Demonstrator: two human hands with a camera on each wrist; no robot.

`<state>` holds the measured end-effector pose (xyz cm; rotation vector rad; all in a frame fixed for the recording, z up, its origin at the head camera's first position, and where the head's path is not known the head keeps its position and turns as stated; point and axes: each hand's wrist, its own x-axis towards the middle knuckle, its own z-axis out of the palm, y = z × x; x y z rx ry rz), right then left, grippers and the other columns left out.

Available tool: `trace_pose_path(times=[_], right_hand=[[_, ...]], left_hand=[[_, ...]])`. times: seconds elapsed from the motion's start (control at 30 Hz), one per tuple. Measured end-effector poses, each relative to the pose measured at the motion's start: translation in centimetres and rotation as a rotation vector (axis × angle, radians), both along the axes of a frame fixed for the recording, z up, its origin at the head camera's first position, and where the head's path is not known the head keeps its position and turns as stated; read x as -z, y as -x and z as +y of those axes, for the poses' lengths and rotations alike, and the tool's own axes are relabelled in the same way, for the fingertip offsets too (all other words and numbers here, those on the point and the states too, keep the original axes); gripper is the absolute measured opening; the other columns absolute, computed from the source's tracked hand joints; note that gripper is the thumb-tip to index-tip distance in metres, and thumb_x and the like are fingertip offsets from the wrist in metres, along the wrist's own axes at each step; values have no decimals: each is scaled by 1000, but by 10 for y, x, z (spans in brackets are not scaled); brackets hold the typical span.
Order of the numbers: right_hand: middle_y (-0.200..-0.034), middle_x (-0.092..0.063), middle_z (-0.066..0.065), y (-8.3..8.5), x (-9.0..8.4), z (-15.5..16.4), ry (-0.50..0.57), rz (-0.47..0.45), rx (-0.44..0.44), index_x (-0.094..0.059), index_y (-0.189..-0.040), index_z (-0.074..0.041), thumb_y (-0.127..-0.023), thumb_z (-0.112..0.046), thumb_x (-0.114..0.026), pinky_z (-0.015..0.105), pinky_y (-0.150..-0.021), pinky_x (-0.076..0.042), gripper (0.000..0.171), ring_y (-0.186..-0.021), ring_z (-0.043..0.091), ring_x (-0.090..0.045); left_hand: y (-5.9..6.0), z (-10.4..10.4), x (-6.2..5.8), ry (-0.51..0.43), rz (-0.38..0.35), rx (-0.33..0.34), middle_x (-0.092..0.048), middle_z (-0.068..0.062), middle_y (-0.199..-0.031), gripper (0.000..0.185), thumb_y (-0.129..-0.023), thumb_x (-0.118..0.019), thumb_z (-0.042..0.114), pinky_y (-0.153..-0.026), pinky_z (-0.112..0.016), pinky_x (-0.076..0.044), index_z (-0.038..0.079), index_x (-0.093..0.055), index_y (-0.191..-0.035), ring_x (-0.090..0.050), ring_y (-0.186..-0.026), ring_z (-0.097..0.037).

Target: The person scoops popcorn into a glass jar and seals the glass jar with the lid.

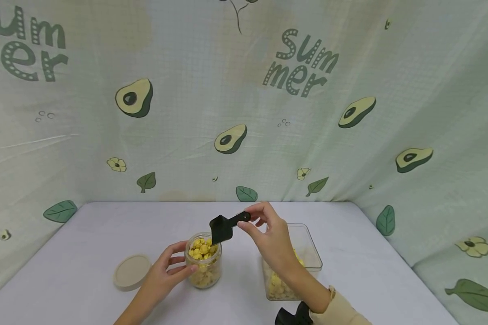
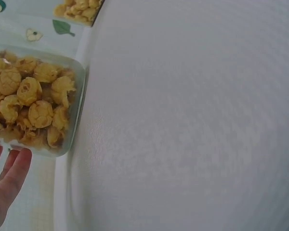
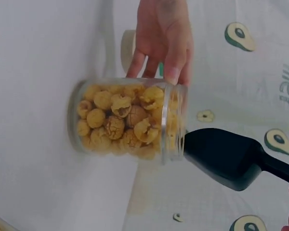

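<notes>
A clear glass jar point(image 1: 204, 280) stands upright on the white table, filled nearly to its neck with yellow popcorn point(image 1: 201, 249). My left hand point(image 1: 168, 267) holds the jar from its left side, thumb in front and fingers behind. In the right wrist view the thumb lies near the rim of the jar point(image 3: 120, 120). Above the jar's right side, my right hand point(image 1: 273, 241) pinches the handle of a black scoop point(image 1: 222, 229). The scoop's blade tilts down to the left, its tip at the mouth of the jar. Whether popcorn lies in the scoop is hidden.
A round beige lid point(image 1: 132, 272) lies on the table left of the jar. Under the right forearm stands a clear rectangular container point(image 1: 315, 257) with more popcorn, partly hidden by the arm. Behind the table hangs a printed curtain point(image 1: 187, 104).
</notes>
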<state>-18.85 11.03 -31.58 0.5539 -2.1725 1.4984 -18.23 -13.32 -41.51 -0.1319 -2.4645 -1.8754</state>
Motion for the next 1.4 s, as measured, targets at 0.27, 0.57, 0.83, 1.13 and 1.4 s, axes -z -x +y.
trace_pose_path(times=[0.27,0.57,0.83,1.13,1.4], right_hand=[[-92,-64,4,-6,-11,23,133,-9,11,-57,-105,-7,-80,-9,-72,19,-75,-45,29,-86,9,-56],[-92,-66,-6,-17,-20,54,294,-130,51,-52,-110,-3,-83,-3,-68,18,-73,-52,32,-80,15,-56],[-91,-67,-7,-22,-19,80,438,-143,110,-52,-110,-5,-84,3,-64,17,-75,-52,30,-79,9,-58],[-88,-68,-2,-23,-12,104,568,-108,102,-52,-106,-4,-85,7,-60,18,-71,-51,24,-75,10,-62],[-90,-69,1,-30,2,135,745,-47,-6,-53,-105,-4,-88,13,-51,18,-73,-51,25,-74,13,-64]], left_hand=[[-1,-1,1,2,16,1,-47,-7,-134,59,-78,-75,20,-86,-22,-52,13,-47,-129,-53,-108,-19],[-1,-2,1,2,37,6,-47,-9,-134,58,-78,-75,18,-84,-18,-51,11,-48,-129,-54,-103,-14],[-2,-2,0,-4,32,11,-47,-8,-135,59,-78,-75,19,-84,-19,-52,12,-47,-130,-54,-104,-14],[-2,-1,-2,-6,22,13,-46,-9,-136,59,-79,-74,19,-83,-21,-53,12,-47,-130,-54,-108,-21],[-2,-2,-1,-7,23,16,-46,-9,-135,59,-79,-74,19,-82,-20,-53,12,-47,-130,-54,-107,-20]])
